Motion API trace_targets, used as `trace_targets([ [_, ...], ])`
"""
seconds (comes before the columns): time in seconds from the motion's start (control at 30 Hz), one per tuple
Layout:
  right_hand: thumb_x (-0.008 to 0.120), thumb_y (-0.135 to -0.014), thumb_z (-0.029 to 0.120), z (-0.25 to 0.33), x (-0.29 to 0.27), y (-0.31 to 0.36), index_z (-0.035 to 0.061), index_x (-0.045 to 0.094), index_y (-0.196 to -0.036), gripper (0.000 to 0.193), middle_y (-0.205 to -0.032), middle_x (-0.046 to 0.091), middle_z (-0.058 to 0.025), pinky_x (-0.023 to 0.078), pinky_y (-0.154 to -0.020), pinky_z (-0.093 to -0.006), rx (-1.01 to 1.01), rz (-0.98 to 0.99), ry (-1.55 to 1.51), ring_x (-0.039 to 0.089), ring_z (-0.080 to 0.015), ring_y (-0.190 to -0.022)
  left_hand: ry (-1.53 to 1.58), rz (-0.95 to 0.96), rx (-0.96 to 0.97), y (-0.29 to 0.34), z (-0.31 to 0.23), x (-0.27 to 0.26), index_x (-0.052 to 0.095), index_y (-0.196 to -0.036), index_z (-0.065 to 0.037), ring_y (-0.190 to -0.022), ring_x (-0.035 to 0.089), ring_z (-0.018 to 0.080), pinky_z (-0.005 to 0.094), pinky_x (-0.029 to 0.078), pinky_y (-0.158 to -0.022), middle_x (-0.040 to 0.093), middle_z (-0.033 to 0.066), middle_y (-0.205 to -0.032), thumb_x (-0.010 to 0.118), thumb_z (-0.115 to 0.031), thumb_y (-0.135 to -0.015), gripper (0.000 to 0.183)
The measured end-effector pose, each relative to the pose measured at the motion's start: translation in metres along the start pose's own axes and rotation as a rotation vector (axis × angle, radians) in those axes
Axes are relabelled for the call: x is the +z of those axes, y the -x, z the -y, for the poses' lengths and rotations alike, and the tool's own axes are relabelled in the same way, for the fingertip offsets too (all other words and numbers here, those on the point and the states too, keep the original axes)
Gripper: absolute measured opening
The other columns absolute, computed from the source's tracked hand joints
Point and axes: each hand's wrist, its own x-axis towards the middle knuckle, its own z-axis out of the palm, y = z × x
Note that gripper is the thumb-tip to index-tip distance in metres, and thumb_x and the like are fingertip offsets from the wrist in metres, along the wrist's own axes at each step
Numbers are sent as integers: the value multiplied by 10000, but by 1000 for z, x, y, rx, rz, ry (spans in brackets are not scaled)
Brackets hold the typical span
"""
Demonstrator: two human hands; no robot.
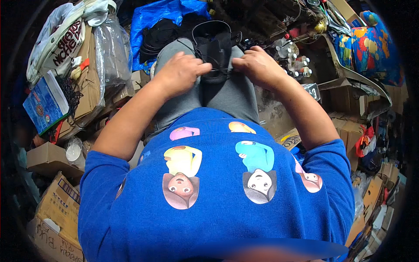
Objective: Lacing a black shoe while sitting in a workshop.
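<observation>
A black item that looks like a shoe (214, 49) rests between my knees, its rounded end toward me and a raised loop-like rim at its far end. Thin black lace (223, 70) runs across it toward both hands. My left hand (182, 72) is closed at its left side, thumb and forefinger pinched at the lace's end. On the other side my right hand (257, 65) is curled closed too, pinching the lace near my right knee. The exact grip of the fingers is partly hidden.
Beyond my left knee, dark corded items (160, 37) lie on a blue plastic sheet (139, 43). Several small clear bottles (297, 61) with white caps stand to the right. Cardboard boxes (54, 159), a blue book (46, 102) and a colourful patterned bundle (375, 54) crowd the sides.
</observation>
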Motion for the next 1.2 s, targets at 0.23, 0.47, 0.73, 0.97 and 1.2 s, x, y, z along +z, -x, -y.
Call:
trace_targets([
  [0.23,633,-850,193,-59,7,78,54,642,-920,156,-810,626,-3,431,-742,-285,666,-161,-1045,552,-103,-758,467,-272,-504,80,29,-53,636,-878,-51,-751,597,171,276,456,-693,639,50,-810,617,-78,-825,62],
  [0.47,657,-860,231,15,-26,-24,24,599,-950,234,-836,608,-46,475,-761,-270,-1,-525,-1969,580,-139,-776,1356,-285,148,-25,-46,-69,594,-902,-21,-891,614,183,317,501,-800,604,73,-885,562,-141,-894,124],
  [0.73,692,-798,200,-44,14,103,-9,630,-860,227,-787,575,-54,458,-705,-310,531,-10,-626,572,-162,-762,527,-424,-871,100,65,-78,635,-1047,-63,-740,548,79,246,451,-665,639,1,-894,493,-85,-885,217],
  [0.97,668,-750,149,-78,37,183,75,683,-996,257,-884,632,-162,474,-787,-378,806,160,-94,608,-325,-865,74,-722,-862,138,94,-88,658,-1022,-30,-746,576,115,256,466,-695,644,20,-806,578,-232,-918,241],
  [1.2,687,-756,40,-11,-2,19,19,688,-927,172,-886,667,-60,490,-754,-258,405,-188,-774,617,-119,-810,334,-186,0,-37,-8,-9,631,-1049,-91,-1065,569,288,363,462,-889,597,82,-1155,710,-154,-750,315],
])
